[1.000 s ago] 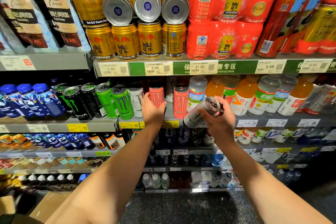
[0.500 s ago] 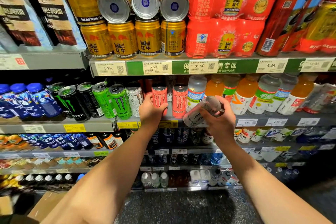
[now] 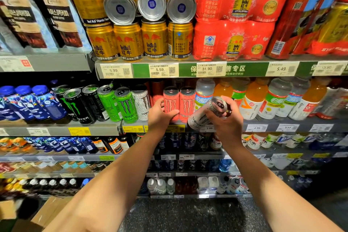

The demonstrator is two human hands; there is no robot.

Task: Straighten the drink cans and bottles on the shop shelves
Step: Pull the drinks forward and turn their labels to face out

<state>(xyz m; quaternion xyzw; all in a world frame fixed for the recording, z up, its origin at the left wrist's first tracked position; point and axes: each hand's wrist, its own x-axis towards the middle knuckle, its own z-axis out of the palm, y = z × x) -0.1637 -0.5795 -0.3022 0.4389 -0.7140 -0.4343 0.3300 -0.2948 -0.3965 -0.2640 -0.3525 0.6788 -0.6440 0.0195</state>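
Gripping the tilted white can (image 3: pixel 204 117) off the shelf edge (image 3: pixel 226 128), your right hand (image 3: pixel 226 124) could knock the pink cans (image 3: pixel 178 105) your left hand (image 3: pixel 160 117) clasps.

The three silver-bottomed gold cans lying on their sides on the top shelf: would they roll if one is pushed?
Probably yes. The three gold cans lying on their sides are round and rest only on the upright gold cans beneath. Their smooth metal looks slippery, so a nudged one could roll off forward.

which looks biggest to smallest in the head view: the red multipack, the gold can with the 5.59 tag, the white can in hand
1. red multipack
2. white can, held tilted and nearer the camera, so unsure
3. gold can, close to the white can in apparent size
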